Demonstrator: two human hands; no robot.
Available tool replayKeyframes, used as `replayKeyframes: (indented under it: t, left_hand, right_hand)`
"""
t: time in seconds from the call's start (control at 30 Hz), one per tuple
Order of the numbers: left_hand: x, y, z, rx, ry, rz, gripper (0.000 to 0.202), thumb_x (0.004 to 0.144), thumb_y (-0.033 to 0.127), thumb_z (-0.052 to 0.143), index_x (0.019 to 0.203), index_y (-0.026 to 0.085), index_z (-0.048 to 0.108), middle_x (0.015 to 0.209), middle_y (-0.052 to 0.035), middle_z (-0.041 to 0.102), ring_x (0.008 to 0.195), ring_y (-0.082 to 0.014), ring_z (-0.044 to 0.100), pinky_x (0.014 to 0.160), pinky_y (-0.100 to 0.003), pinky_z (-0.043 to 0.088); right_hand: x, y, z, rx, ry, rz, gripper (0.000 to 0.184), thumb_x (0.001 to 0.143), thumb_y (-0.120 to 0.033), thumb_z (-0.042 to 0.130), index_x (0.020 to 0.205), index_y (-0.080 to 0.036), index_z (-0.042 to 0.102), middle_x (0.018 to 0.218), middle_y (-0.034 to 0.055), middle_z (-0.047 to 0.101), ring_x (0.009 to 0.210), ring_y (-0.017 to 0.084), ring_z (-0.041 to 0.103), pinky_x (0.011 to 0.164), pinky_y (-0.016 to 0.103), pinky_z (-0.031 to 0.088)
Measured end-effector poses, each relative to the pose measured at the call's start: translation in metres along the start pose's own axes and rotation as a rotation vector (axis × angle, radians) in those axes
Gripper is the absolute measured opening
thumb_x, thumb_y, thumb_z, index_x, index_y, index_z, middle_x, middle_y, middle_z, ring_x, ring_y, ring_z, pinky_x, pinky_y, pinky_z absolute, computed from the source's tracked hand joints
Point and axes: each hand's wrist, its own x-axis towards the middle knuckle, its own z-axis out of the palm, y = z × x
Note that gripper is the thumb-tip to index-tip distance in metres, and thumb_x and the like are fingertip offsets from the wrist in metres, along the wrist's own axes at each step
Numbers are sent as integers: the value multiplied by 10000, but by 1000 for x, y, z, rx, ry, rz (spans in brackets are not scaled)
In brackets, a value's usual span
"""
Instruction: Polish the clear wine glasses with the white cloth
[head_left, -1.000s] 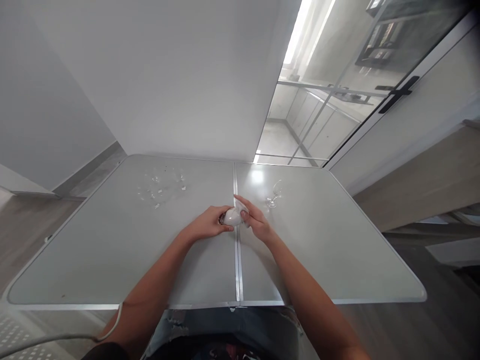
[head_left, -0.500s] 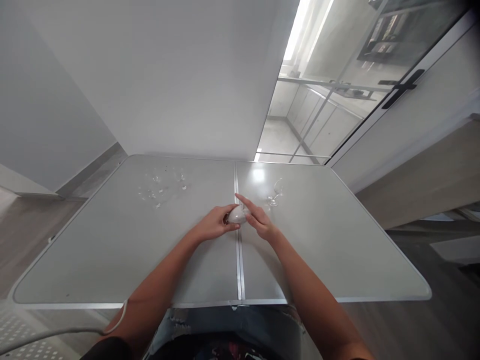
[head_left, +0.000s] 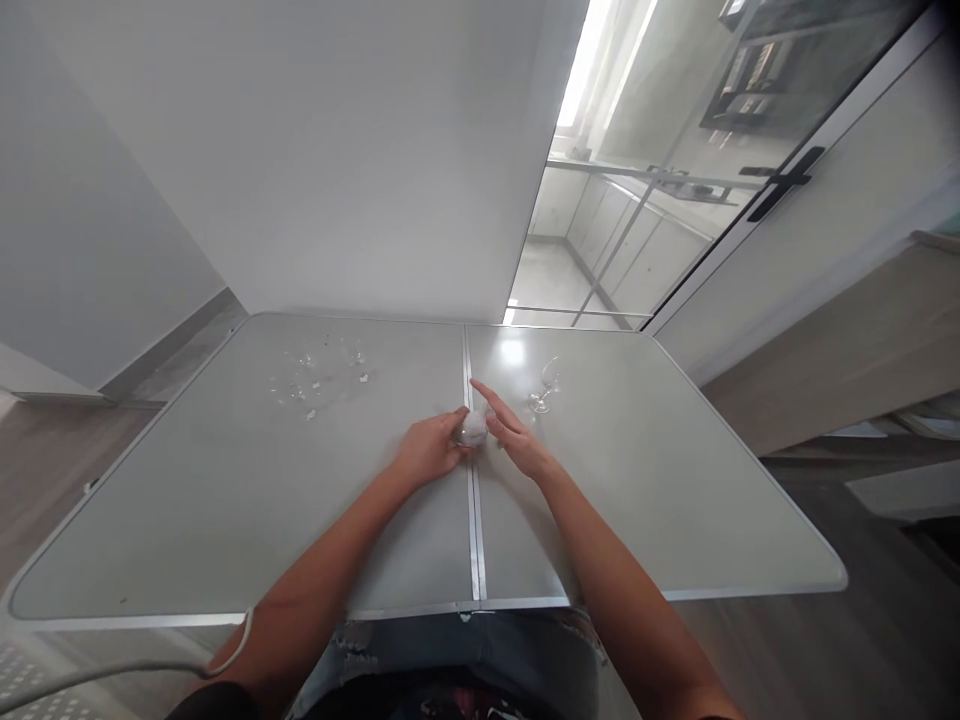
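Note:
Near the centre seam of the table, my left hand [head_left: 431, 450] is closed around a rounded, shiny clear glass [head_left: 472, 430] that looks white inside. What the white is, I cannot make out. On its other side is my right hand [head_left: 517, 440], fingers stretched out and thumb close to or touching the glass. A clear stemmed glass [head_left: 540, 402] stands on the table beyond my right hand. Several more clear glasses [head_left: 311, 385] are grouped at the far left, faint against the pale top.
The pale folding table [head_left: 225, 520] has a metal edge and a metal seam [head_left: 473, 540] down its middle. A white wall [head_left: 360, 180] rises behind it. At the far right is a glass-paned door with a black handle [head_left: 786, 184]. A cable [head_left: 172, 664] runs by my left forearm.
The held glass has turned so that its whitish rounded end faces me more. My right fingers have straightened slightly away from it. The view has shifted a little.

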Motion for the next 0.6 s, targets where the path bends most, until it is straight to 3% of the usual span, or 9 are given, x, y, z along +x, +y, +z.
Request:
replayKeyframes:
  t: [0.07, 0.13, 0.23, 0.3, 0.43, 0.5, 0.6]
  left_hand:
    - [1, -4, 8, 261, 119, 48, 510, 860, 214, 665, 1358, 233, 553, 1206, -108, 693, 943, -254, 683, 731, -320, 490]
    - [2, -8, 12, 381, 181, 104, 525, 879, 150, 626, 1387, 244, 534, 1322, -124, 650, 1005, -252, 683, 802, -335, 498]
    - [3, -6, 9, 339, 211, 93, 514, 872, 159, 644, 1370, 245, 551, 1296, -117, 666, 985, -246, 688, 798, -327, 497]
    - [2, 1, 3, 168, 165, 31, 502, 845, 225, 692, 1332, 246, 575, 1138, -79, 718, 893, -232, 687, 729, -306, 488]
    - [1, 13, -8, -478, -111, -97, 314, 836, 422, 706, 1036, 182, 676, 761, -22, 675, 644, -163, 606, 581, -256, 427]
    - [0, 13, -9, -823, -330, -194, 374, 839, 505, 690, 923, 143, 662, 733, -50, 666, 572, -134, 564, 516, -241, 384]
    - [2, 7, -8, -1179, -588, -364, 476, 834, 579, 675, 918, 112, 641, 843, -132, 704, 498, -85, 486, 459, -226, 323]
  right_hand:
    - [2, 3, 3, 139, 55, 79, 683, 935, -608, 534, 1544, -341, 380, 907, 10, 630, 859, 196, 586, 843, 322, 497]
    - [3, 5, 5, 257, 63, 122, 693, 964, -608, 466, 1581, -348, 286, 848, -1, 597, 797, 185, 573, 785, 313, 507]
    - [4, 7, 7, 295, 71, 92, 666, 990, -568, 443, 1589, -334, 266, 875, 5, 596, 828, 182, 568, 817, 322, 504]
    - [3, 6, 7, 214, 72, 35, 636, 997, -564, 433, 1573, -321, 316, 927, 18, 622, 868, 190, 573, 853, 338, 501]
    - [0, 4, -1, -41, 34, -113, 603, 1008, -595, 367, 1522, -285, 428, 969, 41, 664, 911, 216, 602, 885, 373, 491]
    - [-2, 5, -6, -185, -48, -227, 602, 1011, -597, 349, 1481, -249, 492, 830, 29, 659, 839, 220, 598, 894, 401, 477]
    - [-3, 12, -12, -387, -125, -424, 559, 1014, -569, 356, 1365, -209, 600, 611, -11, 590, 664, 205, 539, 964, 472, 427]
